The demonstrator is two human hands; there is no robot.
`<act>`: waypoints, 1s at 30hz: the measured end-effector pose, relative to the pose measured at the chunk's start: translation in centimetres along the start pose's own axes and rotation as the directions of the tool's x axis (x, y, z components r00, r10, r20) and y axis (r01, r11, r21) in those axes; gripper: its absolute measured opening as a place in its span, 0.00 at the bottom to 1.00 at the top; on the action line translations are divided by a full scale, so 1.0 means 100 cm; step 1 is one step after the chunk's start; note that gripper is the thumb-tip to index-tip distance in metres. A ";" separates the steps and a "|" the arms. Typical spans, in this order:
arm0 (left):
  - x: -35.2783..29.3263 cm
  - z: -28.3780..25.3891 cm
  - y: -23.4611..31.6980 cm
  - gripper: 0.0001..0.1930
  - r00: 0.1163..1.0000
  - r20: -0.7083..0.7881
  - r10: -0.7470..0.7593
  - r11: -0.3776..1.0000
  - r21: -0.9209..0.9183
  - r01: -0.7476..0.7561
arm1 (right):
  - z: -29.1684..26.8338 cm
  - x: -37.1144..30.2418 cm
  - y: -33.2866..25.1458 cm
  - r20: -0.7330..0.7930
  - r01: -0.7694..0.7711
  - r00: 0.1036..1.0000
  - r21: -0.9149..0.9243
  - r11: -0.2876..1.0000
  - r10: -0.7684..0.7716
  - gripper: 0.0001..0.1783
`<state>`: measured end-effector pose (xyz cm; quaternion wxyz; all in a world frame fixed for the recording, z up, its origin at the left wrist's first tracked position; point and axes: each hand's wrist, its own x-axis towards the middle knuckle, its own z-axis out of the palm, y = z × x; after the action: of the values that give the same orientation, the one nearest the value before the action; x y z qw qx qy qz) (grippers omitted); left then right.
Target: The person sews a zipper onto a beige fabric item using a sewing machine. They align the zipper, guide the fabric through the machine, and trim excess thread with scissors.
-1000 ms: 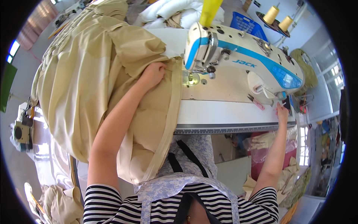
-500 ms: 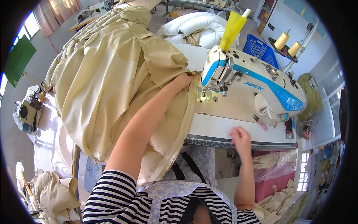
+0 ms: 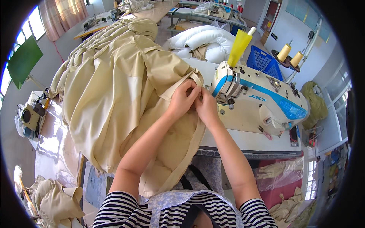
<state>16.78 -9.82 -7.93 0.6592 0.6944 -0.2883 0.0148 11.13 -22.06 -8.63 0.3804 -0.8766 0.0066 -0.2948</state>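
A large heap of beige fabric (image 3: 102, 98) spreads over the left of the sewing table and hangs down toward my lap. Its bound edge runs up to the sewing machine (image 3: 262, 91), which is white with a blue stripe. Just left of the machine head, my left hand (image 3: 184, 98) pinches the upper end of this edge. My right hand (image 3: 206, 105) meets it there, fingers closed on the same edge, thumbs close together. A small loop of the fabric stands up beyond my fingers. The fingertips partly hide what they grip.
Pink-handled thread snips (image 3: 265, 132) and a dark phone (image 3: 293, 136) lie on the table's right. Behind the machine are a blue crate (image 3: 265, 60), thread cones (image 3: 284, 52) and white padding (image 3: 205, 38). A ruler strip (image 3: 247, 154) lines the front edge.
My right hand has moved from the table's front up and left to join my left hand at the fabric edge. The edge is now lifted and curled. The view has shifted slightly.
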 end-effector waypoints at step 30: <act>-0.011 -0.040 0.026 0.05 0.978 -0.112 0.174 0.961 0.238 -0.144 | -0.026 0.050 -0.049 0.461 -0.271 0.869 0.142 0.952 0.179 0.42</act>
<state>16.20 -5.58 -5.52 0.5893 0.7375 -0.2956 0.1467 12.81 -21.53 -1.42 0.4908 -0.8703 -0.0074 -0.0402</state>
